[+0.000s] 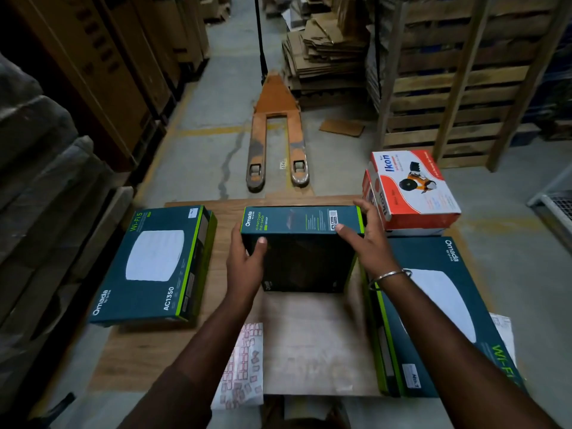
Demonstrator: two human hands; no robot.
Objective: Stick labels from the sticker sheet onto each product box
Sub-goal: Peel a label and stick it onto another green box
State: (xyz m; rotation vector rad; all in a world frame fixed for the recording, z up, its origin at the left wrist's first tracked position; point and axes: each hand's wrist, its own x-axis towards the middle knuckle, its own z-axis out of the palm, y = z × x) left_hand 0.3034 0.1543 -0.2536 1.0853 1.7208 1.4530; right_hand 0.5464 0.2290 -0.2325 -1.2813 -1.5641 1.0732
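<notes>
Left hand and right hand clasp the switch box by its ends, tilting it on the counter, probably exposing a face for labelling; sticker sheet waits nearby.

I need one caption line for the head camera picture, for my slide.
Both hands grip a dark box above the sticker sheet.

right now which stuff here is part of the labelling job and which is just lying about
Part of the job:
- sticker sheet
- switch box, held by left hand and right hand
- AC1350 box
- Wi-Fi box on the right
- red Ikon box

Lying about:
- orange pallet jack
- flattened cardboard stack
- wooden crate
</notes>
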